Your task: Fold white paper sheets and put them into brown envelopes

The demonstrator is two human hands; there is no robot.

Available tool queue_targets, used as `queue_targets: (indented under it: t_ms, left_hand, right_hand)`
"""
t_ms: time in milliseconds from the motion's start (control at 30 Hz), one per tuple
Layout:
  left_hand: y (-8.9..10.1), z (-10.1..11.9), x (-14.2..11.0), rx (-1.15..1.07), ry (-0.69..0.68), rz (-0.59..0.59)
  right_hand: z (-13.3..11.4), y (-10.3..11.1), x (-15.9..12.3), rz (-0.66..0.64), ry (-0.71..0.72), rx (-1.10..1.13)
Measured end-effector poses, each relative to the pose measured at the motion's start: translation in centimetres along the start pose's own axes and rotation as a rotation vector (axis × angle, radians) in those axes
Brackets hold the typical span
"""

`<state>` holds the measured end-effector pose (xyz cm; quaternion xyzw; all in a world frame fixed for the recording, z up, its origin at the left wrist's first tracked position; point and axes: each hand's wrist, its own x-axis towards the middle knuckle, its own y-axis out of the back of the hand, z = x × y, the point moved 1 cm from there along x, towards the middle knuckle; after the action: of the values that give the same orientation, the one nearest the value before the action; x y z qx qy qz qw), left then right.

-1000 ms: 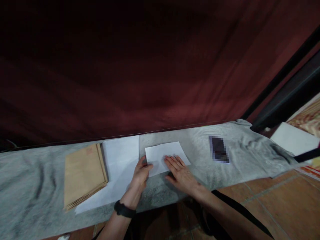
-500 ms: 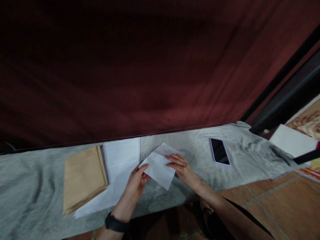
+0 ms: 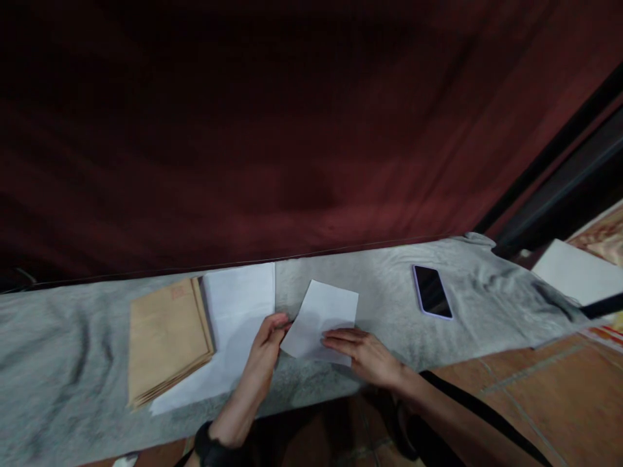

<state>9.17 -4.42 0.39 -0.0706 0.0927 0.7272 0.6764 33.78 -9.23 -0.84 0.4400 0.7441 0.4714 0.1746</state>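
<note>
A small folded sheet of white paper (image 3: 321, 318) lies on the grey cloth in front of me. My left hand (image 3: 265, 344), with a black band at its wrist, pinches the paper's lower left edge; part of its fingertips is hidden. Across the lower right part of the same paper rests my right hand (image 3: 367, 353), its fingers stretched out and lying flat. To the left, a stack of brown paper envelopes (image 3: 168, 340) with a red stamp mark partly covers larger white sheets (image 3: 241, 311).
A phone (image 3: 432, 292) in a pale purple case lies on the grey cloth (image 3: 379, 279) to the right. Dark red fabric (image 3: 292, 162) hangs behind the ledge. Brown tiles (image 3: 559, 383) show below its front edge, and a white flat object (image 3: 579, 272) is at the far right.
The folded paper has turned and now lies flatter, showing one plain face. My right hand has moved down to its lower edge. My left hand has shifted its hold along the left side.
</note>
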Motion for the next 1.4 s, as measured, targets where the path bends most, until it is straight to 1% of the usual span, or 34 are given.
queue_targets:
  t_ms: [67,133,233,300,367,433,567,667,733,800,867,933,967,1000,1067,1133,1200,1233,1300,1400]
  left_hand:
    - [0.1,0.0,0.5,0.117,-0.135,-0.072]
    - [0.1,0.0,0.8,0.245,-0.221,-0.204]
    - [0.2,0.1,0.7,0.380,-0.245,-0.436]
    - [0.5,0.3,0.3,0.435,-0.245,-0.566]
    - [0.9,0.6,0.0,0.465,-0.259,-0.649]
    - [1.1,0.8,-0.1,0.468,-0.292,-0.670]
    - [0.6,0.7,0.2,0.468,-0.345,-0.614]
    - [-0.2,0.5,0.7,0.465,-0.333,-0.560]
    - [-0.7,0.5,1.0,0.455,-0.317,-0.531]
    - [-1.1,0.6,1.2,0.445,-0.305,-0.481]
    - [-1.4,0.7,1.3,0.426,-0.285,-0.421]
    - [-1.6,0.8,1.3,0.390,-0.245,-0.379]
    - [-1.7,0.8,1.2,0.369,-0.221,-0.379]
    - [-1.7,0.8,1.2,0.347,-0.200,-0.387]
    - [-1.6,0.7,1.2,0.314,-0.179,-0.424]
    - [-1.4,0.4,1.3,0.303,-0.200,-0.436]
    - [-1.3,0.1,1.7,0.312,-0.245,-0.395]
    - [-1.3,0.0,1.9,0.306,-0.262,-0.362]
    - [-1.4,0.0,2.4,0.257,-0.265,-0.287]
    - [-1.8,0.6,2.7,0.100,-0.169,-0.155]
  right_hand:
    - [0.0,0.6,-0.1,-0.002,-0.019,0.091]
    - [0.0,1.1,-0.3,-0.009,-0.045,0.171]
    - [0.2,1.6,-0.6,-0.006,-0.087,0.287]
    - [0.6,1.9,-0.9,0.024,-0.110,0.371]
    - [1.0,2.2,-1.1,0.064,-0.126,0.444]
    - [1.4,2.6,-1.4,0.075,-0.140,0.480]
    - [1.8,3.4,-1.8,-0.013,-0.160,0.462]
    - [2.2,3.4,-2.0,-0.043,-0.192,0.491]
    - [2.8,2.9,-2.1,0.011,-0.282,0.499]
    - [3.7,2.2,-2.1,0.114,-0.390,0.481]
    - [4.4,1.5,-1.9,0.209,-0.448,0.489]
    - [4.7,1.3,-1.8,0.264,-0.460,0.526]
    - [4.7,1.5,-1.7,0.267,-0.457,0.534]
    - [4.6,1.8,-1.7,0.241,-0.442,0.532]
    - [4.1,2.6,-1.7,0.133,-0.357,0.495]
    - [3.2,3.4,-1.7,0.009,-0.206,0.400]
    - [2.2,3.7,-1.7,-0.036,-0.081,0.222]
    - [1.8,3.7,-1.7,-0.025,-0.049,0.111]
    - [1.1,3.3,-1.7,0.029,-0.048,-0.098]
    - [0.8,2.8,-1.6,0.150,-0.121,-0.288]
